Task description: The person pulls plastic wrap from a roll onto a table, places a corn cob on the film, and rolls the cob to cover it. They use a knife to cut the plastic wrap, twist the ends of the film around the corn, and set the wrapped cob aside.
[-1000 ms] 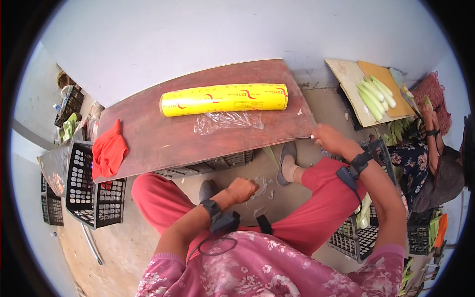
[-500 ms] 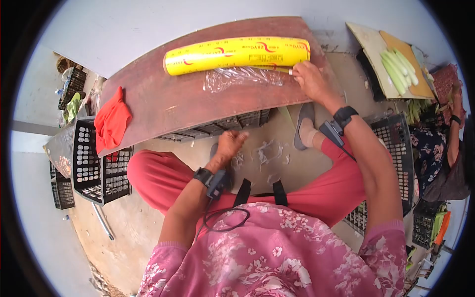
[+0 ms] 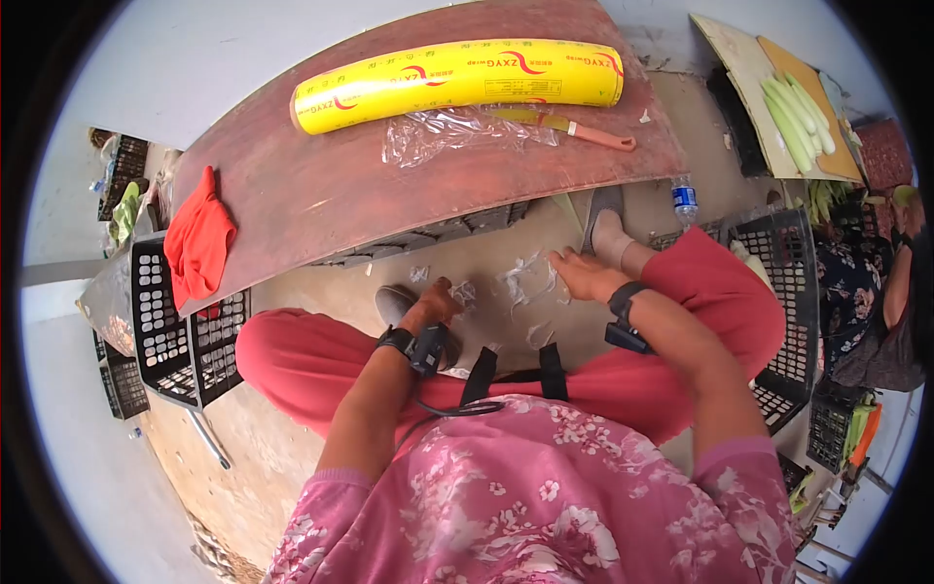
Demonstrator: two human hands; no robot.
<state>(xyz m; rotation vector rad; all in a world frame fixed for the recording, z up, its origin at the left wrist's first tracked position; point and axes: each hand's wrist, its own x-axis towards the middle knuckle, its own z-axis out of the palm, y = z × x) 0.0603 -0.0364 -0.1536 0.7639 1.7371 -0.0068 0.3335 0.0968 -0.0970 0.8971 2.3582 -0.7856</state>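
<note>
My left hand (image 3: 440,302) hangs above the floor between my knees, its fingers curled in and nothing showing in them. My right hand (image 3: 582,275) is in front of my right knee, fingers stretched out and holding nothing. Below both hands, thin whitish scraps (image 3: 520,277) lie on the floor. Beyond them, on the reddish-brown tabletop (image 3: 389,209), rests a yellow roll of cling wrap (image 3: 457,83). Crumpled clear film (image 3: 452,134) lies along its near side. A knife with a pink handle (image 3: 603,136) lies beside the film, its blade pointing left toward the roll.
A red cloth (image 3: 199,238) drapes over the table's left end, above a black crate (image 3: 165,326). Another black crate (image 3: 788,292) stands at my right. A bottle (image 3: 685,201) is by the table's right edge. Pale green vegetables (image 3: 798,122) lie on a board; a person (image 3: 851,292) sits nearby.
My right hand has let go of the knife, left it on the table and drawn back toward my lap. My left hand has lowered slightly. The view has shifted a little.
</note>
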